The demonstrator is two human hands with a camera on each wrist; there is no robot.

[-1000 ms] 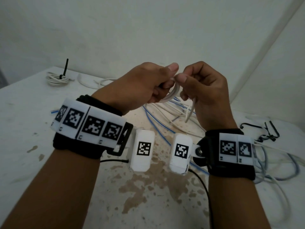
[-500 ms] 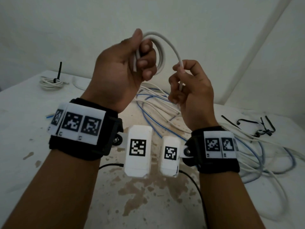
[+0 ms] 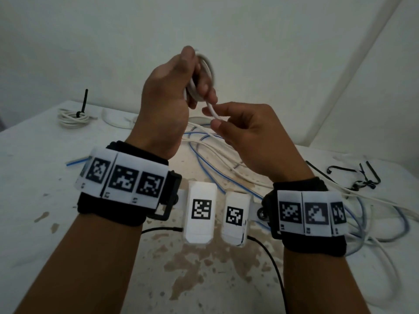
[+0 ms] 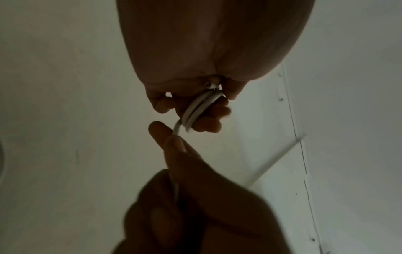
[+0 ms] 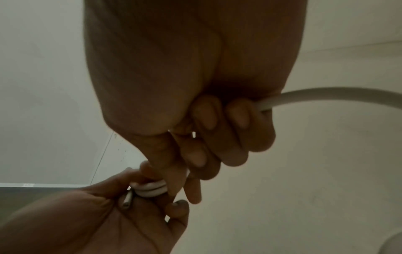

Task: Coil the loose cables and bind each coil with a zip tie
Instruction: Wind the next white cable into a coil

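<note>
My left hand (image 3: 192,87) is raised above the table and grips a small coil of white cable (image 3: 207,64) between thumb and curled fingers. In the left wrist view the coil (image 4: 196,110) shows two turns side by side. Just below and to the right, my right hand (image 3: 217,118) pinches the same cable's free run (image 3: 212,109) where it leaves the coil. The right wrist view shows the cable (image 5: 315,96) passing through my curled right fingers and trailing off to the right, with the coil (image 5: 152,188) in the left hand below.
A tangle of loose white and blue cables (image 3: 217,159) lies on the stained white table (image 3: 34,177) under my hands and spreads right. A bound white coil (image 3: 72,115) with a black zip tie sits far left. Several black zip ties (image 3: 360,177) lie at the right.
The left hand rose from in front of me with the coil. The wide loop seen half a second ago has closed onto the coil, and the right hand dropped below it, sliding along the cable.
</note>
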